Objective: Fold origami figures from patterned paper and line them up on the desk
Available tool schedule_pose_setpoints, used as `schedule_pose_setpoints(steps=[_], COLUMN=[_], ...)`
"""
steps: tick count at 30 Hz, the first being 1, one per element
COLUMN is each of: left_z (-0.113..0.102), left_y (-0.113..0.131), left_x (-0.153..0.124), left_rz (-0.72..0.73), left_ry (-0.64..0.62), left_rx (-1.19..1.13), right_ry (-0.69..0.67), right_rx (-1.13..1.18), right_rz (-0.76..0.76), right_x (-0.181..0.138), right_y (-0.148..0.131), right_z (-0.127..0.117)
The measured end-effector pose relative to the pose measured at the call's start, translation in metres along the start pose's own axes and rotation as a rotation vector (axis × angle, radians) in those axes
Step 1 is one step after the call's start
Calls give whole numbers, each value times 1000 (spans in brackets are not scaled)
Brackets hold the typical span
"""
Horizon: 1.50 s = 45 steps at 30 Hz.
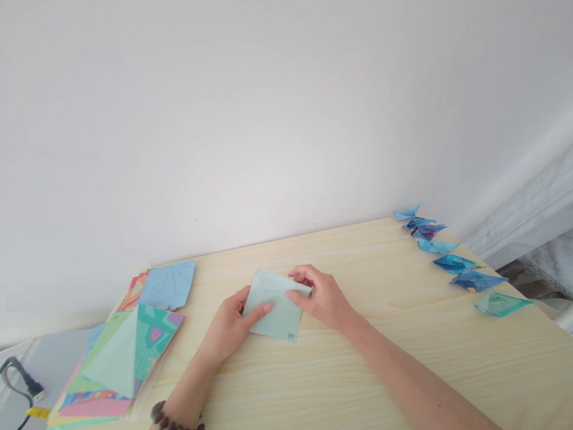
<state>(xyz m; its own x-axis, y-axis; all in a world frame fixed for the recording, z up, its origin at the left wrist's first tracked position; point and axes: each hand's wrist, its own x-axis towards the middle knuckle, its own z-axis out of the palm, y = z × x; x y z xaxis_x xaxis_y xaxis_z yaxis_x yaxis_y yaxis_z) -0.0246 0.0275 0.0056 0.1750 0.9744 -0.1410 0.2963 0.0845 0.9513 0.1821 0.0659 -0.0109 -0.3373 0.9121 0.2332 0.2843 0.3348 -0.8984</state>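
A pale green paper sheet (278, 311), folded into a small rectangle, lies on the light wooden table (384, 357). My left hand (229, 327) holds its left edge, with the thumb pressed on top. My right hand (322, 297) pinches the folded upper right edge with curled fingers. A bead bracelet (175, 426) sits on my left wrist.
A stack of coloured patterned paper sheets (124, 355) lies at the table's left edge. Several folded blue paper figures (455, 263) line the far right edge. A white wall stands behind the table. A cable with a plug (21, 382) lies at the lower left.
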Motion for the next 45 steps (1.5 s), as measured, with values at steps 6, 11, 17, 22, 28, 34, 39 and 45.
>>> schedule_pose_setpoints(steps=[6,11,17,22,28,34,39,45], left_z=[-2,-8,-21,-22,-22,-24,-27,-27], left_y=[0,-1,-10,-19,-21,-21,-18,-3], left_x=[-1,-7,-5,-2,-5,-23,-28,-31], left_rz=[8,164,195,314,368,490,542,495], left_ry=[-9,6,95,35,7,-54,-132,-198], left_rx=[-1,322,551,427,459,568,610,628], right_ry=[-144,-212,-265,-239,-242,-305,-404,-445], right_rx=[1,-49,-330,-371,-476,-495,-525,-603], right_rz=[10,-15,-243,-380,-481,-527,-610,-567], right_x=[1,3,5,-2,-14,-14,-23,-35], right_y=[-5,-1,7,10,10,8,4,-4], right_z=[-4,-7,-3,0,-5,-9,-13,-17])
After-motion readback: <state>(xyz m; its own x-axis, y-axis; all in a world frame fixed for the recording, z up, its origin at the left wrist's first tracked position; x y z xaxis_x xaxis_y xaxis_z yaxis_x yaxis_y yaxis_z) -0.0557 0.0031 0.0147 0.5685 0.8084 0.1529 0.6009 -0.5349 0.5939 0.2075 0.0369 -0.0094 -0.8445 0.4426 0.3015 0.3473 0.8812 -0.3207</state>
